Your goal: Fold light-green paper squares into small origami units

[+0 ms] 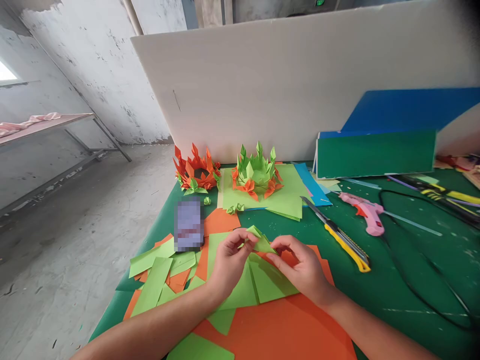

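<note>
A small piece of folded green paper point(263, 243) is held up between my two hands, over the loose sheets. My left hand point(233, 257) pinches its upper left part between thumb and fingers. At its lower right corner, my right hand point(300, 262) grips it the same way. Beneath lie creased green sheets point(272, 280) on a large orange sheet point(288, 325). Beyond my hands stand a folded orange paper crown point(197, 167) with green pieces at its base and a green paper crown point(258, 167) with orange flowers around its base.
A phone point(189, 222) with a blurred screen lies left, among green and orange scraps point(157, 280). To the right are a yellow box cutter point(343, 240), a pink glue gun point(369, 215) with its black cord, and yellow-handled pliers point(438, 192). A white board point(262, 85) stands behind.
</note>
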The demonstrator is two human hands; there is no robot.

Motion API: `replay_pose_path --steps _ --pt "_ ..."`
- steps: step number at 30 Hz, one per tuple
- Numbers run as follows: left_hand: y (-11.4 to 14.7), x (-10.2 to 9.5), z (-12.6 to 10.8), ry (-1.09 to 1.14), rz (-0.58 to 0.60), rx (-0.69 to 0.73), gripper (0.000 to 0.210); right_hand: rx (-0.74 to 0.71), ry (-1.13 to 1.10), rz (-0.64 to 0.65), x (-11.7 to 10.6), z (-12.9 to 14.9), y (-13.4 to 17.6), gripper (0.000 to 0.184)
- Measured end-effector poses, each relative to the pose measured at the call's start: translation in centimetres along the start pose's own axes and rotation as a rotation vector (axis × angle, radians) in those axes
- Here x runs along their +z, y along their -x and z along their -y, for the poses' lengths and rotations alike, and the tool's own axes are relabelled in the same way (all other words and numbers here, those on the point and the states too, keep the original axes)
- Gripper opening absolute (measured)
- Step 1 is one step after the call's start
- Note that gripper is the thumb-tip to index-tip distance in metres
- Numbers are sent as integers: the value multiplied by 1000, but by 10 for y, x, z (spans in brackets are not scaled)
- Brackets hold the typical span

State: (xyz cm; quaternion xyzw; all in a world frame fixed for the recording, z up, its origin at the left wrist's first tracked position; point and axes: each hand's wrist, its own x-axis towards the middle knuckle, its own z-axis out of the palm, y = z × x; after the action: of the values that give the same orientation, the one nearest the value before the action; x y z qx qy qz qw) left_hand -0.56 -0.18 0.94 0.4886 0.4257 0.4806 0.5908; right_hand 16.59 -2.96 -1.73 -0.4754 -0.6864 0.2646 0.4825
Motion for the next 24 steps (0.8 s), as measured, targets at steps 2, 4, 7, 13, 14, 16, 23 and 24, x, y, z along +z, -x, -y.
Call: replay_pose_path --steps 2,4,7,13,14,16,23,24 --pt "0 0 -1 -5 -19 -30 11 13 12 -24 0 -1 0 9" --pt "0 1 0 8 -38 -52 13 16 31 -39 0 -1 -1 10" --pt "-1 1 1 12 -51 -55 15 -16 70 -40 -1 0 -2 9" --pt "-2 -1 4 -49 -36 0 18 -50 40 2 -3 4 -4 8" --pt "-2 -1 4 -61 -29 6 19 -47 32 6 -3 4 -5 6" --pt "-2 -2 4 -82 -15 16 21 -48 24 2 -3 4 -5 3" --pt "-3 -2 4 -101 -8 3 18 -133 51 0 -5 5 -5 6" --pt "-2 -1 4 -101 -8 -1 18 -142 61 4 -6 5 -5 6"
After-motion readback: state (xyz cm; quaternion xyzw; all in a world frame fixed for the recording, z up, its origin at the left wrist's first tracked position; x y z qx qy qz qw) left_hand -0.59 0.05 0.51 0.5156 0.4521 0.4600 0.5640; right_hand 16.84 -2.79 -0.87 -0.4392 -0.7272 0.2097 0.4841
